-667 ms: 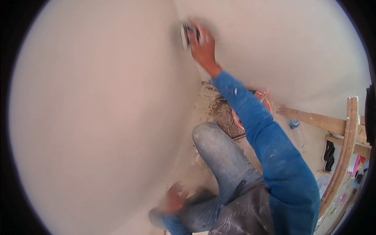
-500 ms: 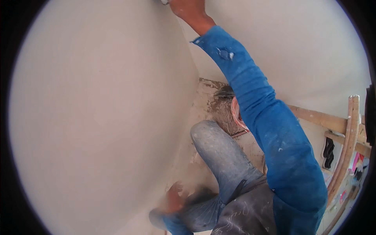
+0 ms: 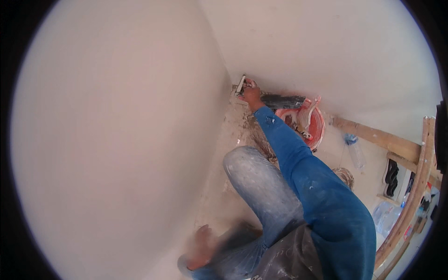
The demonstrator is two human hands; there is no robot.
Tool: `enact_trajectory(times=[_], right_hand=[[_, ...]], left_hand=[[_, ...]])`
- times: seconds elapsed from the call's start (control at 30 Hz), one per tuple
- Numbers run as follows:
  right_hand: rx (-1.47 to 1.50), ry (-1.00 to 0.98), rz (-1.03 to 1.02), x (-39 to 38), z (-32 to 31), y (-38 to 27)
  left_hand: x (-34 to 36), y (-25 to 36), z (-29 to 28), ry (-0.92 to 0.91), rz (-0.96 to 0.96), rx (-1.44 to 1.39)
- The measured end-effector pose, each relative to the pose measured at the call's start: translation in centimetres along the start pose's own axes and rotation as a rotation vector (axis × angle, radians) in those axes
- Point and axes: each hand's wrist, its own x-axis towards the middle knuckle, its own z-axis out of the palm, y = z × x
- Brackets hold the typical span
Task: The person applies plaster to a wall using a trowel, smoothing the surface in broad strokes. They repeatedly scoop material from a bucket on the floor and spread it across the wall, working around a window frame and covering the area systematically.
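Note:
My right hand [image 3: 252, 95] reaches far forward, low in the corner where two pale walls meet. Its fingers are closed round a flat scraper-like tool [image 3: 241, 84] with a pale straight edge; the hand covers most of it. Just right of that hand lies a long dark piece [image 3: 284, 101] smeared with white. Beyond my forearm stands a red bucket [image 3: 318, 126], coated inside with pale paste, with a whitish tool [image 3: 305, 116] in it. Near my left knee and the left wall [image 3: 116, 140], my left hand [image 3: 201, 249] is blurred, its fingers apparently stretched out and holding nothing.
Smooth walls close in on the left and ahead. My bent knee [image 3: 247, 163] rises over the smeared floor. At right are a wooden beam [image 3: 378, 135], an upright wooden post [image 3: 422, 158], a clear bottle [image 3: 355, 154], dark shoes [image 3: 391, 177] and a large water bottle [image 3: 386, 217].
My right hand has come down from high on the wall to the bottom of the corner, still holding the tool. More of the bucket now shows. My left hand stays near the knee.

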Motion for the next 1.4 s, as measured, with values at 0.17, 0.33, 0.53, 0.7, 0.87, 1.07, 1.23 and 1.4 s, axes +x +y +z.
enact_trajectory(times=[0.17,0.33,0.53,0.7,0.87,1.07,1.23,1.4], right_hand=[[-0.174,-0.358,-0.372,2.8,-2.9,6.4],[0.336,-0.257,0.256,6.7,-2.0,10.8],[-0.061,0.039,0.295,14.4,1.2,17.9],[0.372,-0.124,0.334,13.0,1.3,16.3],[0.313,-0.118,0.103,5.7,4.4,3.7],[-0.525,-0.042,-0.462,-4.2,10.0,-18.9],[-0.056,-0.052,-0.584,-16.9,9.9,-30.7],[-0.023,0.399,-0.195,-30.0,-2.2,-29.6]], left_hand=[[-2.4,8.5,-4.7,-0.009,-0.11,-0.336],[0.4,11.2,-6.3,-0.249,0.025,0.08],[2.8,7.1,-6.8,-0.47,-0.05,0.102],[4.5,5.5,-7.4,-0.495,0.075,0.122],[6.9,6.4,-6.9,-0.354,0.235,0.068],[14.8,9.9,-4.0,-0.57,0.37,-0.083],[18.9,12.3,-1.9,-0.742,0.048,-0.477],[20.7,10.9,1.6,-0.595,-0.021,-0.638]])
